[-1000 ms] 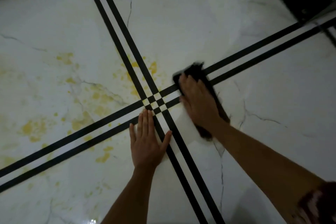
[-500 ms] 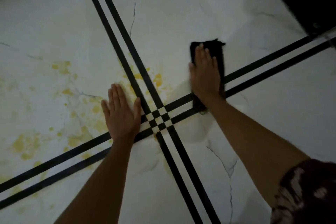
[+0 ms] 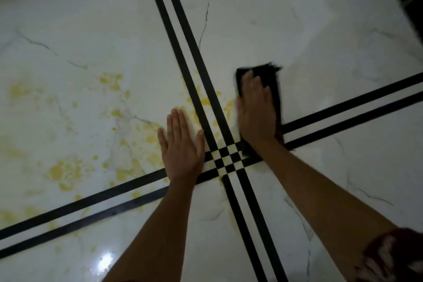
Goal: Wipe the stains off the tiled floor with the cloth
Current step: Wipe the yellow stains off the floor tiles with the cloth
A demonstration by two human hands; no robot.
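Since half a second before, the right grip [image 3: 256, 112] and the cloth [image 3: 273, 76] had slid toward nine o'clock, closer to the stripe crossing [image 3: 226, 160]. That grip lay flat with its fingers straight and close together, pressing the dark cloth onto the floor [image 3: 320, 30] at one o'clock of the crossing. The cloth's near end overlapped the black stripes. The left grip [image 3: 182, 151] rested palm-down on the tile at nine o'clock of the crossing, with straight fingers side by side and the thumb spread. Yellow stains [image 3: 63, 171] covered the tile out toward nine o'clock of it, and more lay along the stripes between the two grips. A patterned sleeve [image 3: 393, 256] showed at four o'clock.
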